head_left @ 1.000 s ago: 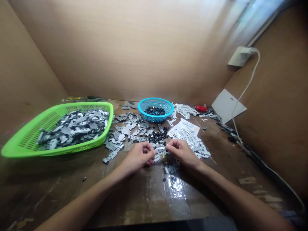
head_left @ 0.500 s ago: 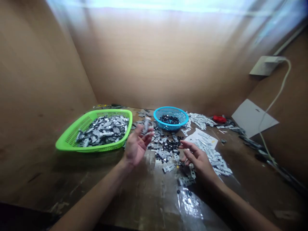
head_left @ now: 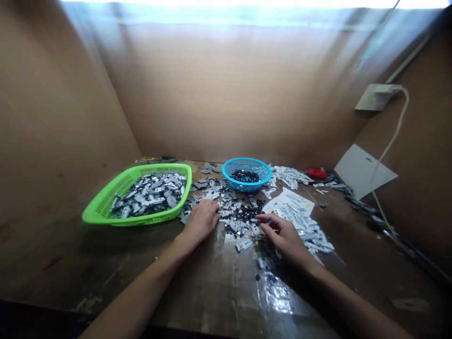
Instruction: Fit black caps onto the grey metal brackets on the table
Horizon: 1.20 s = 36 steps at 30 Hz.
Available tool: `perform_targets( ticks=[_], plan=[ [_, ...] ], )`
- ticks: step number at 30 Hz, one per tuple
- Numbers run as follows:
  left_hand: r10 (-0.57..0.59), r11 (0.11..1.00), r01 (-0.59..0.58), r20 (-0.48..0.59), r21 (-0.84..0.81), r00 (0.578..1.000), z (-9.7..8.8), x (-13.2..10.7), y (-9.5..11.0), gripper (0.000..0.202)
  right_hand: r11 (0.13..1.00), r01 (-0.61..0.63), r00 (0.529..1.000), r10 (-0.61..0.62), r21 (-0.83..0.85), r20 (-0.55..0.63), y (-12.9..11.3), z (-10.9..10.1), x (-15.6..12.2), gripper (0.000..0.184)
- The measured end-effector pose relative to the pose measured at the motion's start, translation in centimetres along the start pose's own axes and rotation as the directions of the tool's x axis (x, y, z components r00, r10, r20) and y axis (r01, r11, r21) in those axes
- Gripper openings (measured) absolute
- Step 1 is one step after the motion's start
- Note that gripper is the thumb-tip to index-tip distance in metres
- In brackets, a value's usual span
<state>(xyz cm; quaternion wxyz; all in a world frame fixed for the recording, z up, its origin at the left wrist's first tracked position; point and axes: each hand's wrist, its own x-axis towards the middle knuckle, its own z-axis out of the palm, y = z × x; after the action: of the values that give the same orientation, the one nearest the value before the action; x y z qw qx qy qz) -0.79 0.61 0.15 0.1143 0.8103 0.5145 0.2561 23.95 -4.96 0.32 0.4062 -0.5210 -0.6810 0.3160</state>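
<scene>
Reaching in from the near edge of the table (head_left: 212, 292), both hands meet at the scattered parts in the middle. The left hand (head_left: 202, 221) lies palm down, fingers loosely spread and holding nothing, its tips touching the grey metal pieces (head_left: 215, 194) strewn ahead of it. The right hand (head_left: 284, 238) rests on its side, fingers half curled, thumb and forefinger pointing left at the small black pieces (head_left: 247, 214); whether they pinch one cannot be told. White strips (head_left: 310, 230) lie just beside its knuckles. Bare table shows nearest the person and at the front left. Farther back, the green basket (head_left: 102, 219) of grey pieces sits left and the blue basket (head_left: 228, 169) of black pieces sits centre, near the back wall (head_left: 226, 94)
</scene>
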Motion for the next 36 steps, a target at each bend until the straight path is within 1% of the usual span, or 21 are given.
perform_targets(
  ticks=[2, 3, 5, 6, 7, 9, 11, 12, 13, 15, 18, 20, 22, 23, 25, 29, 32, 34, 36],
  plan=[
    [-0.033, 0.999, 0.031, -0.045, -0.043, 0.998, -0.4, 0.1, 0.4, 0.014, 0.994, 0.062, 0.998, -0.063, -0.09, -0.005, 0.3, -0.3, 0.1, 0.023],
    [-0.049, 0.994, 0.042, -0.071, -0.097, 0.996, -0.7, 0.2, 0.7, 0.014, 0.987, 0.091, 0.996, -0.093, -0.133, -0.013, 0.5, -0.5, 0.3, 0.023],
    [-0.099, 0.959, 0.071, -0.092, -0.274, 0.991, -1.1, 0.3, 1.5, 0.015, 0.967, 0.133, 0.99, -0.141, -0.217, -0.022, 1.1, -1.1, 0.7, 0.022],
    [-0.133, 0.914, 0.098, -0.064, -0.393, 0.989, -1.1, 0.3, 2.0, 0.017, 0.955, 0.147, 0.987, -0.158, -0.257, -0.023, 1.5, -1.3, 1.0, 0.022],
    [-0.163, 0.844, 0.138, -0.003, -0.518, 0.987, -1.0, 0.3, 2.4, 0.019, 0.943, 0.155, 0.986, -0.166, -0.295, -0.013, 1.8, -1.6, 1.3, 0.021],
    [-0.18, 0.641, 0.263, 0.192, -0.722, 0.965, -0.6, -0.1, 3.2, 0.024, 0.923, 0.165, 0.985, -0.172, -0.348, 0.012, 2.4, -1.9, 1.9, 0.018],
    [-0.118, 0.446, 0.395, 0.385, -0.803, 0.915, 0.1, -0.6, 3.7, 0.028, 0.909, 0.179, 0.983, -0.181, -0.376, 0.03, 2.8, -1.8, 2.5, 0.019],
    [-0.081, 0.383, 0.447, 0.453, -0.808, 0.888, 0.5, -0.8, 3.9, 0.029, 0.903, 0.191, 0.981, -0.191, -0.384, 0.039, 2.9, -1.6, 2.7, 0.02],
    [-0.048, 0.347, 0.489, 0.506, -0.8, 0.861, 0.9, -1.1, 4.0, 0.03, 0.895, 0.208, 0.978, -0.203, -0.394, 0.053, 3.1, -1.4, 3.0, 0.021],
    [0.012, 0.328, 0.56, 0.596, -0.761, 0.803, 1.5, -1.5, 4.2, 0.032, 0.87, 0.252, 0.968, -0.231, -0.423, 0.1, 3.3, -0.8, 3.3, 0.023],
    [0.077, 0.358, 0.628, 0.692, -0.691, 0.718, 1.7, -1.9, 4.3, 0.032, 0.835, 0.303, 0.953, -0.259, -0.459, 0.158, 3.7, -0.2, 3.4, 0.02],
    [0.102, 0.39, 0.639, 0.72, -0.664, 0.686, 1.7, -1.9, 4.4, 0.032, 0.837, 0.307, 0.951, -0.263, -0.453, 0.16, 3.8, -0.2, 3.4, 0.017],
    [0.124, 0.414, 0.633, 0.729, -0.655, 0.673, 1.7, -1.9, 4.4, 0.031, 0.855, 0.294, 0.956, -0.258, -0.428, 0.141, 3.8, -0.4, 3.3, 0.014],
    [0.13, 0.419, 0.627, 0.727, -0.656, 0.674, 1.9, -1.9, 4.3, 0.031, 0.866, 0.282, 0.96, -0.252, -0.414, 0.126, 3.7, -0.6, 3.2, 0.014],
    [0.116, 0.425, 0.611, 0.71, -0.668, 0.695, 2.3, -1.8, 4.2, 0.032, 0.89, 0.249, 0.969, -0.231, -0.383, 0.092, 3.5, -0.9, 3.1, 0.013],
    [0.035, 0.452, 0.548, 0.628, -0.704, 0.778, 3.1, -1.7, 3.8, 0.033, 0.934, 0.183, 0.983, -0.168, -0.307, 0.075, 2.6, -1.6, 2.6, 0.015],
    [0.013, 0.464, 0.511, 0.583, -0.723, 0.813, 3.4, -1.6, 3.7, 0.031, 0.954, 0.15, 0.988, -0.133, -0.259, 0.082, 1.8, -1.9, 2.1, 0.015],
    [0.003, 0.477, 0.492, 0.561, -0.728, 0.828, 3.5, -1.6, 3.7, 0.029, 0.963, 0.155, 0.986, -0.139, -0.22, 0.087, 1.2, -2.0, 1.8, 0.014],
    [0.0, 0.489, 0.474, 0.543, -0.733, 0.84, 3.5, -1.5, 3.8, 0.028, 0.964, 0.194, 0.979, -0.178, -0.184, 0.099, 0.8, -1.8, 1.5, 0.013]
  ],
)
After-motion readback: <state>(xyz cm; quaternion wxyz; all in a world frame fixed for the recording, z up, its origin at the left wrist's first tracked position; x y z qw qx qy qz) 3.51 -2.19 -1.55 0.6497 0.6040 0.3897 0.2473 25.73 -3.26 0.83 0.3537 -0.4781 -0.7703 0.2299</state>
